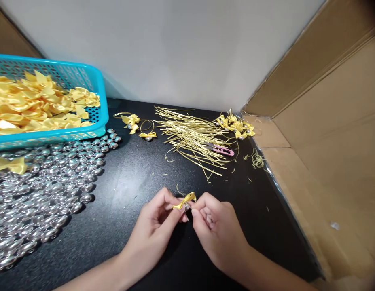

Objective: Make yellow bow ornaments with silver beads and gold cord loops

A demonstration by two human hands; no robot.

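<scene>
Both my hands meet low in the middle of the black table (129, 186). My left hand (157, 226) pinches a small yellow ribbon bow (185, 200) between thumb and fingers. My right hand (214, 226) is closed right beside it, its fingertips on the bow's right end, where something small and silvery shows under the bow. A thin gold wire end sticks up just left of the bow.
A turquoise basket (98, 117) of yellow bows stands at the far left. Silver beads (50, 182) are spread before it. Gold wire pieces (190, 135) with pink snips (223, 150) lie at the back, finished bows (236, 124) beside them. Cardboard (327, 161) walls the right.
</scene>
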